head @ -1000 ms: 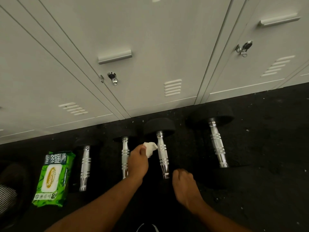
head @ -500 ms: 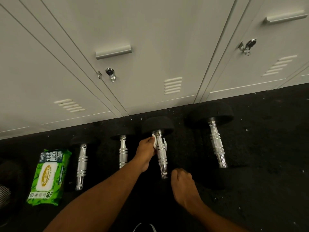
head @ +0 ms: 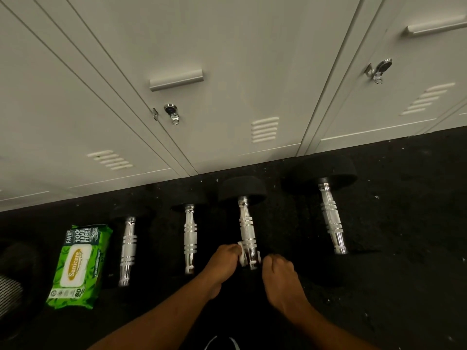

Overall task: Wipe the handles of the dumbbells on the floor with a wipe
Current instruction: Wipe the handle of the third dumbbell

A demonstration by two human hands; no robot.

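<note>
Several black dumbbells with chrome handles lie side by side on the dark floor. My left hand (head: 221,261) holds a white wipe (head: 241,256) wrapped round the near end of the third dumbbell's handle (head: 246,231). My right hand (head: 280,279) rests with curled fingers on that dumbbell's near weight, which it hides. The other handles are the far-left handle (head: 128,248), the second handle (head: 190,236) and the right, largest handle (head: 331,218).
A green pack of wipes (head: 78,266) lies on the floor left of the dumbbells. Pale lockers (head: 227,72) stand right behind the far weights. A dark object with a striped patch (head: 10,291) sits at the left edge.
My left hand has slid the wipe down the third handle, from its far end by the weight to its near end. My right hand has stayed on the near weight.
</note>
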